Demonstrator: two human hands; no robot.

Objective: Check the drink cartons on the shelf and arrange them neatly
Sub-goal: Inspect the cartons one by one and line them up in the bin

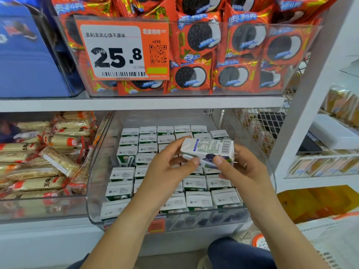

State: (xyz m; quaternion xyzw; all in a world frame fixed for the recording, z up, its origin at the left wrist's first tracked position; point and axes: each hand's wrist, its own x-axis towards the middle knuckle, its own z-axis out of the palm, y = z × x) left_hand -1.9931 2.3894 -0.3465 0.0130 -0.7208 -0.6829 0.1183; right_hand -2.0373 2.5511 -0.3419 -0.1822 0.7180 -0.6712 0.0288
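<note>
Checking step: left hand (171, 167) and right hand (239, 167) both gripping 1 carton (208, 150) over clear bin (93, 191); next, likely slotting back upright in row.

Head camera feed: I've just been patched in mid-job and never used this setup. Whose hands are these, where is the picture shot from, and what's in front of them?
There is no machine here: a person works with bare hands, and the single picture comes from a camera on their head, looking forward and down. The left hand and right hand together hold one small drink carton on its side, its barcode panel upward, above a clear bin packed with rows of similar cartons. Left of the bin lie wrapped snack bars. On the shelf above are red cookie packs behind a price tag reading 25.8.
</note>
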